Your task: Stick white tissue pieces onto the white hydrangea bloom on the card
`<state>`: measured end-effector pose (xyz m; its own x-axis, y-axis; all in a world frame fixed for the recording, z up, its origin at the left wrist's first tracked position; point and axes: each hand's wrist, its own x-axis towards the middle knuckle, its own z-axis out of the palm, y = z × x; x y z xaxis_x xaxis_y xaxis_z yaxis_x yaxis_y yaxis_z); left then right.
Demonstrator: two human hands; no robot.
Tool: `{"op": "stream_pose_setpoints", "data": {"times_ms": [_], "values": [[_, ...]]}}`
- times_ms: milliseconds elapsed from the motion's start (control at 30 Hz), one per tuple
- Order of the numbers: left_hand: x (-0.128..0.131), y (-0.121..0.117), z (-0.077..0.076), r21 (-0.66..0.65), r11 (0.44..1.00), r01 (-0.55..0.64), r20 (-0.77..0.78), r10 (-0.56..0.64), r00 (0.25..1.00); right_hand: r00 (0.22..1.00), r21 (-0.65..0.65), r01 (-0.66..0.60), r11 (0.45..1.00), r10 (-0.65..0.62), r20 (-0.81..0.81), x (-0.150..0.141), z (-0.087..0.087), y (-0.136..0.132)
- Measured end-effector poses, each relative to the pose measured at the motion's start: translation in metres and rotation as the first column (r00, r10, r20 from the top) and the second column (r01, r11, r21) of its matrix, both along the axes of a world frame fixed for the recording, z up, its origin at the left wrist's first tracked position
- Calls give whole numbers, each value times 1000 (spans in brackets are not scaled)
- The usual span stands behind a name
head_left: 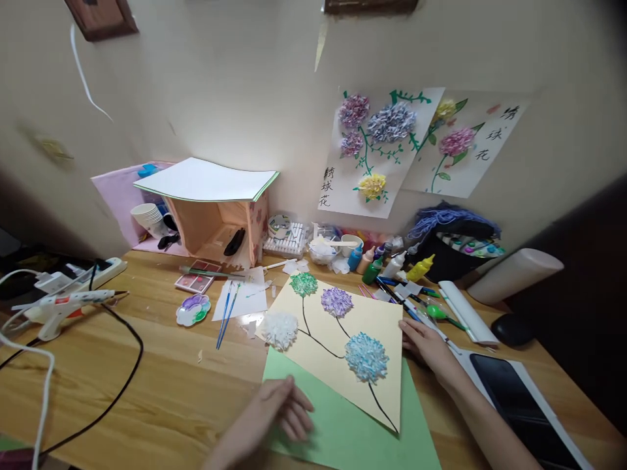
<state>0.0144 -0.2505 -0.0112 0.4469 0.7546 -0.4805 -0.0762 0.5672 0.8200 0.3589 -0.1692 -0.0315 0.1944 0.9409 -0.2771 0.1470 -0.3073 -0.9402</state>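
Note:
A cream sheet of card (318, 326) lies askew over a green sheet (337, 431) on the desk. Green, purple, white and blue paper flower heads are raised on the card, joined by drawn black stems; the blue flower (366, 357) is the largest. My right hand (424, 343) grips the card's right edge, thumb on top and the other fingers partly hidden beneath. My left hand (289, 408) hovers over the green sheet, below the card's lower left edge, slightly blurred. Its fingers are loosely curled and apart, with nothing in them.
A hot glue gun (63, 307) with trailing cables lies at left. Paint palette (193, 309) and brushes (228, 313) sit left of the card. Paint bottles (392, 264), a keyboard (289, 239) and a pink box (220, 222) line the back. A phone (514, 398) lies at right.

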Motion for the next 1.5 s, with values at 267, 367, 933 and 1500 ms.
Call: {"op": "stream_pose_setpoints", "data": {"times_ms": [267,367,933,1500], "values": [[-163,52,13,744,610,-274,-519,785,339,633,485,-222,846,-253,732,-21,25,7],[-196,58,10,710,693,-124,-688,721,87,646,494,-371,786,-164,745,-49,42,11],[-230,105,5,537,802,-263,-748,596,292,636,472,-598,648,25,771,-118,63,17],[-184,96,44,439,714,-545,-416,699,581,700,365,-516,774,136,701,-81,77,40]]}}
